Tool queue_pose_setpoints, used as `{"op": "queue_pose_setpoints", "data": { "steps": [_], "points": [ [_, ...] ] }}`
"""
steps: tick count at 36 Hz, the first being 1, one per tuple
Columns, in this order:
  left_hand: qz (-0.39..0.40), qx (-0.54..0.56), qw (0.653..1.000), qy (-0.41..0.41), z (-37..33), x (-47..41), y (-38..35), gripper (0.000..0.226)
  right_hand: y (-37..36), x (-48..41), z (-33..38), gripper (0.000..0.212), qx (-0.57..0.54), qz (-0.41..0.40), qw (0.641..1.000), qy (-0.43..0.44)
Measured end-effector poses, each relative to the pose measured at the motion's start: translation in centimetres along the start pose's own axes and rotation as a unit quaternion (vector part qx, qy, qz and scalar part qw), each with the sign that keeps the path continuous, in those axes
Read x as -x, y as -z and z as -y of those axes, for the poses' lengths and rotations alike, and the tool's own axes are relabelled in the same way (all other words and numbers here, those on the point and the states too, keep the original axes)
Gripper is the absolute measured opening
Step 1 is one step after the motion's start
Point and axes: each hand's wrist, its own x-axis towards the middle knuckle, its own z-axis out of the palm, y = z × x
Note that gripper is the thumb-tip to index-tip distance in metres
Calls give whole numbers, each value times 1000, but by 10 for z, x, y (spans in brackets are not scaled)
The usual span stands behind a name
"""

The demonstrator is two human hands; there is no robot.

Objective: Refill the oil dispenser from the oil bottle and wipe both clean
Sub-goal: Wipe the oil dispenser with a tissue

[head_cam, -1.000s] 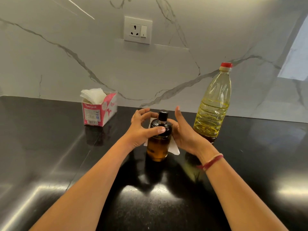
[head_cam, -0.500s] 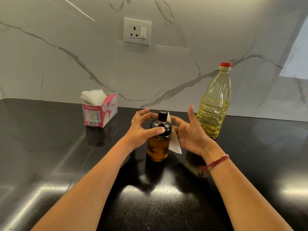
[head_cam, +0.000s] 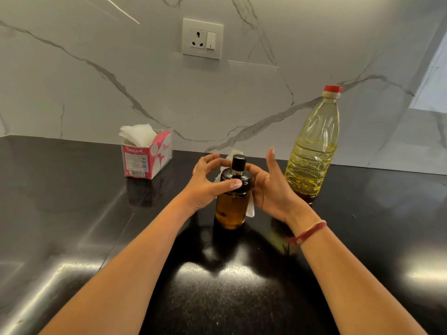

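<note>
The oil dispenser (head_cam: pixel 232 206), a small glass jar of amber oil with a black lid and spout cap, stands upright on the black counter (head_cam: pixel 72 226). My left hand (head_cam: pixel 205 182) grips its black lid, thumb across the front. My right hand (head_cam: pixel 271 187) presses a white tissue (head_cam: pixel 250 209) against the dispenser's right and back side; part of the tissue peeks above the lid. The tall plastic oil bottle (head_cam: pixel 314 146) with a red cap stands upright just right of my right hand, about half full of yellow oil.
A pink tissue box (head_cam: pixel 147 158) with white tissues sticking out sits at the back left. A marble wall with a power socket (head_cam: pixel 202 38) closes off the back of the counter.
My right hand has shifted the tissue around the dispenser's side, its fingers rising. The left hand keeps its grip on the lid. The dispenser stays in place.
</note>
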Motion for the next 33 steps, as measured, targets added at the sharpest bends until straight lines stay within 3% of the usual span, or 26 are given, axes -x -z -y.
{"op": "queue_pose_setpoints", "data": {
  "steps": [3, 8, 14, 18, 22, 26, 28, 30, 33],
  "points": [
    [-1, -6, 1000, 3, 0, 0, 0, 62, 5, 3, 2, 76, 17, -16, 1000, -17],
    [-1, -3, 1000, 8, -1, 0, 1, 60, 5, 5, 3, 32, 78, -89, 993, -4],
    [-5, 13, 1000, -6, -4, 2, 3, 59, -1, 5, 8, 27, 104, -206, 971, 55],
    [-57, 60, 996, -27, -13, 1, 8, 71, -2, 12, 23, 26, 123, -259, 948, 141],
    [-107, 100, 987, -65, -26, 0, 14, 74, -8, 29, 44, 15, 103, -243, 938, 224],
    [-135, 126, 979, -88, -31, 0, 18, 70, -14, 45, 59, 18, -95, -101, 953, 268],
    [-136, 134, 977, -94, -34, 0, 19, 67, -17, 48, 61, 19, -134, -76, 950, 273],
    [-127, 137, 977, -100, -37, 2, 19, 61, -23, 45, 57, 17, -100, -99, 955, 262],
    [-100, 137, 981, -99, -39, 3, 19, 59, -30, 38, 45, 7, 53, -185, 949, 248]
  ]
}}
